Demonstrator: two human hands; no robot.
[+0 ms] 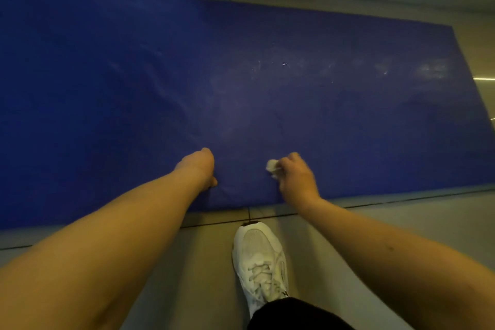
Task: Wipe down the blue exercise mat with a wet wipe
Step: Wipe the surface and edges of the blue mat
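From the head view, the blue exercise mat (241,75) lies flat on the tiled floor (407,225), its near edge just ahead of a white shoe (261,257). The right hand (296,177) has its fingers clenched round a crumpled wet wipe (273,166), pressed to the mat near that edge. The left hand (199,166) rests on the mat beside it, its fingers hidden, so I cannot tell their state.

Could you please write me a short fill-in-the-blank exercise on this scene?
1. The right hand grips a white ___.
2. The left hand is on the ___ mat.
3. The shoe stands on the ___, just off the mat.

Missing words: wipe; blue; floor.
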